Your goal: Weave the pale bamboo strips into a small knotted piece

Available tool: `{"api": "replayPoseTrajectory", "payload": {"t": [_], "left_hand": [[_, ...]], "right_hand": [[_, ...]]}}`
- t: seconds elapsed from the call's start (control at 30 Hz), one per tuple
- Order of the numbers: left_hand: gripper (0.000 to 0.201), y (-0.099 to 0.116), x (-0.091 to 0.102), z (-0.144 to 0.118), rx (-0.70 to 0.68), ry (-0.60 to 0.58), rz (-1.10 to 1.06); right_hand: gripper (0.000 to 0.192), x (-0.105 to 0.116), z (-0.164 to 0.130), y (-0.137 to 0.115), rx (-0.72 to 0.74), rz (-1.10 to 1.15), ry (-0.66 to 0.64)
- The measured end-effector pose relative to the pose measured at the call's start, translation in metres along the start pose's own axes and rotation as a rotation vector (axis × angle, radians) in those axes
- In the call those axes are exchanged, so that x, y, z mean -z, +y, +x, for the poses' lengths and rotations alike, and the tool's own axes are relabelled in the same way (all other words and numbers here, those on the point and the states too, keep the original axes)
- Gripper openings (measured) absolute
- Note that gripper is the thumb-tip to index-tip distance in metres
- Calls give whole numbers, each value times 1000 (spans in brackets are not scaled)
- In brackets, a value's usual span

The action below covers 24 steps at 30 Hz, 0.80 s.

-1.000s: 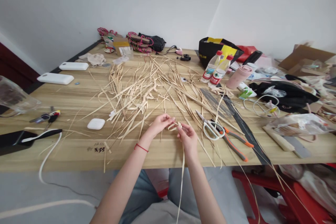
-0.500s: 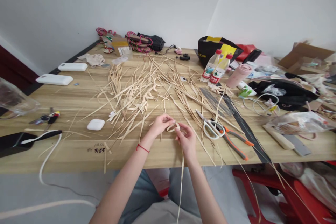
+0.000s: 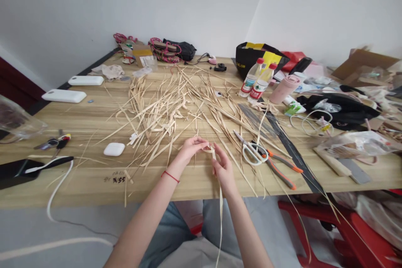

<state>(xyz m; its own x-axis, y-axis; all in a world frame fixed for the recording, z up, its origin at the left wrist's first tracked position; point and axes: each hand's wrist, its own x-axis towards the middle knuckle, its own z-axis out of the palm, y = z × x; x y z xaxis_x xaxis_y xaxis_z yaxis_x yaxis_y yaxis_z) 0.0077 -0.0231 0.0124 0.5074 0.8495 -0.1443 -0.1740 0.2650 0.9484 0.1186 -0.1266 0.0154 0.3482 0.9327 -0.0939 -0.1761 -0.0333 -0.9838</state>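
You are working a single strip [image 3: 220, 201] at the near edge of the surface [image 3: 94, 176]. Your left hand [image 3: 192, 147] is pinching the small loop [image 3: 208, 148] formed at its top end, and your right hand [image 3: 222, 166] is gripping the strip just beside it, with the long tail hanging down past the edge toward your lap. Judging by that one small curl, the weaving is barely beginning: most of the strip is hanging unworked, and the big straw pile [image 3: 169, 104] is lying loose behind your hands. Scissors [image 3: 253, 150] and pliers [image 3: 281, 167] are lying idle to your right.
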Motion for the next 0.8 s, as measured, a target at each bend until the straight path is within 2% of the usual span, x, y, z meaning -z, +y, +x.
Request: {"api": "replayPoseTrajectory", "payload": {"t": [0.1,0.37,0.53,0.8], "left_hand": [[24,1,-1,0,0,33,42],[22,3,-2,-2,-14,50,86],[22,2,-2,-2,-7,35,77],[26,2,-1,-1,19,45,-53]], "right_hand": [[57,-2,-1,2,-6,28,59],[41,1,6,-2,23,72,189],[36,5,5,-1,-5,11,114],[50,5,-4,-5,-55,9,13]]}}
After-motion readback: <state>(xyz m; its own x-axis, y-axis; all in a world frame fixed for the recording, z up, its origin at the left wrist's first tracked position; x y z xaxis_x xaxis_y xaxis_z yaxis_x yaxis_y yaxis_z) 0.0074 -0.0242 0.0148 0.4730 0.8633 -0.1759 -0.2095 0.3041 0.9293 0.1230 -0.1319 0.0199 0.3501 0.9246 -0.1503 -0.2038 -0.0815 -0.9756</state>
